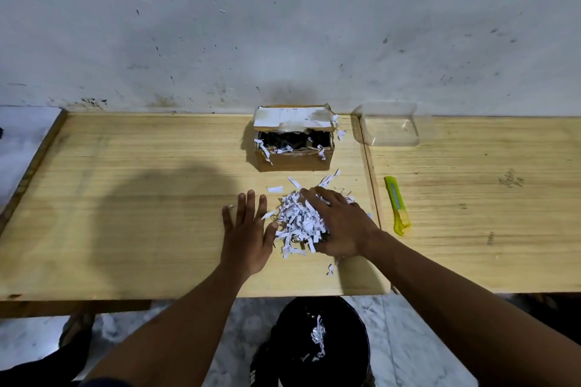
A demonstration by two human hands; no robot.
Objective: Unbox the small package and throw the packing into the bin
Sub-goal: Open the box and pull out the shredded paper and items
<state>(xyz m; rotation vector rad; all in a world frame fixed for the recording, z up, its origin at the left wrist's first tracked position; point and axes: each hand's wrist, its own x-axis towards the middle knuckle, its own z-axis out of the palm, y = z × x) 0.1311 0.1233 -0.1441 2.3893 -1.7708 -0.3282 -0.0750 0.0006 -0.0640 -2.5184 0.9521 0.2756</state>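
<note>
A small cardboard box [295, 160] stands open near the wall, its taped flap [292, 119] folded back and dark contents showing inside. In front of it lies a heap of white shredded paper [297, 221] on the wooden table [141, 198]. My right hand [341, 226] rests on the heap's right side, fingers spread over the strips. My left hand [248, 232] lies flat on the table against the heap's left edge, fingers apart. A black bin [320, 342] stands on the floor below the table's front edge, with some shreds inside.
A yellow-green box cutter [397, 206] lies on the adjoining table to the right. A clear plastic container [388, 127] sits by the wall near the seam between the tables. Loose paper strips [328, 180] are scattered between the box and the heap.
</note>
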